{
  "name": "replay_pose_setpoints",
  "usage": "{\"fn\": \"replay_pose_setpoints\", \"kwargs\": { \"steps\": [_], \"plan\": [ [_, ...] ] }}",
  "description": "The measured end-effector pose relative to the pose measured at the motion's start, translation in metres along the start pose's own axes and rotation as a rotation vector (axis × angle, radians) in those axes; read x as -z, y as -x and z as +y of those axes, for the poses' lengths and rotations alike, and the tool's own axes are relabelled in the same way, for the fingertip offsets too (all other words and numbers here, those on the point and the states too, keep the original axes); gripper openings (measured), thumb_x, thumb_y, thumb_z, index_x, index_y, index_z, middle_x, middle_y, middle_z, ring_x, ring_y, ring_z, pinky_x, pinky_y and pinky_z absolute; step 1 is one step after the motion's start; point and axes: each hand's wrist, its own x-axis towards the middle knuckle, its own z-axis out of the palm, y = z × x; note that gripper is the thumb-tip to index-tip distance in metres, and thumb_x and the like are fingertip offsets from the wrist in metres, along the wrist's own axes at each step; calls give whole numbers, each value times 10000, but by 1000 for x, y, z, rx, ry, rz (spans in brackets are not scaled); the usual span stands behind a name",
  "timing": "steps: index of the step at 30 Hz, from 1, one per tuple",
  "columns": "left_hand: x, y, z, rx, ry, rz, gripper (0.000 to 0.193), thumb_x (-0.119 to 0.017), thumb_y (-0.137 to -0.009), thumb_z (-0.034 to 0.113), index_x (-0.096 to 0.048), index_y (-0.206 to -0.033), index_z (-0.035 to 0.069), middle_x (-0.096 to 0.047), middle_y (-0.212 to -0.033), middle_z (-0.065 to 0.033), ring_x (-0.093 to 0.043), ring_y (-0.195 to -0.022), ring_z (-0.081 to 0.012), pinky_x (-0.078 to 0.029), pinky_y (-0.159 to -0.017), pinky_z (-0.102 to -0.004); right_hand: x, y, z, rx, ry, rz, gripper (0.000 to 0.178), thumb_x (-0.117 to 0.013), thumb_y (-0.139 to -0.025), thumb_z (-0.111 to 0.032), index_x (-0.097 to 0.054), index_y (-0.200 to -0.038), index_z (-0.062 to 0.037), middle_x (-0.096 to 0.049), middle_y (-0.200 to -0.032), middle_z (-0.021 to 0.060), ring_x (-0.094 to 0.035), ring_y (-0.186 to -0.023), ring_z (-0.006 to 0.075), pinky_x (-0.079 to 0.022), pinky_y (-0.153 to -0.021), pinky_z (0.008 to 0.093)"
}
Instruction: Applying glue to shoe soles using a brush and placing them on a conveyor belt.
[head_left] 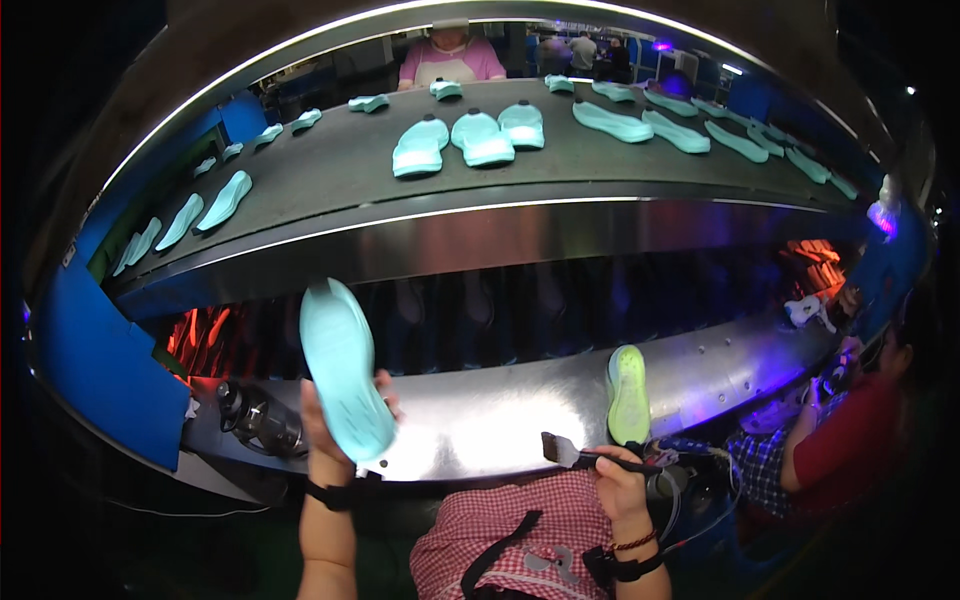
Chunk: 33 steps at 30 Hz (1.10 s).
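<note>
My left hand point(320, 430) grips a pale turquoise shoe sole point(342, 360) from behind, held tilted up above the metal bench. Fingers wrap both of its long edges, and small dark marks show on its lower part. In my right hand point(622, 488) is a flat brush point(562, 451) with a black handle, its dark bristles pointing left, apart from the sole. Just beyond that hand, a yellow-green sole point(628, 395) lies on the bench.
A dark conveyor belt point(330, 165) carrying several turquoise soles crosses behind the shiny bench point(500, 415). A dark bottle-like container point(260, 420) lies at left. Cables and a dark pot are beside my right hand. A co-worker in red point(850, 445) sits right; another person point(452, 60) stands beyond the belt.
</note>
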Motion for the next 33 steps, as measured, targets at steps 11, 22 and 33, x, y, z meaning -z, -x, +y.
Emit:
{"fn": "replay_pose_setpoints", "kwargs": {
  "steps": [11, 22, 33],
  "plan": [
    [19, 43, -158, 376, 367, 232, 844, -237, -763, 742, -415, -1255, 80, -489, -1194, -172, -490, -1050, -371, -372, -920, -510, -30, -23, 43, -249, 301, -173, 201, -593, -765, 20, -591, -958, 78, -629, -921, 149, -600, -838, 188, -471, -786, 282],
    [-6, 36, -176, 145, 119, 492, 715, -165, -849, 637, -439, -1188, 71, -512, -1127, -122, -507, -1027, -274, -409, -899, -415, -73, -40, 51, 156, 892, -319, 189, -661, -747, -78, -649, -925, -13, -639, -811, 78, -587, -756, 132, -465, -690, 231],
    [11, 36, -139, 202, 25, 197, 742, -142, -841, 640, -460, -1170, 57, -527, -1100, -135, -549, -954, -259, -468, -812, -410, -80, -14, -12, 98, 1002, -871, 218, -688, -683, -79, -667, -894, -28, -632, -733, 94, -592, -680, 154, -471, -616, 258]
  ]
}}
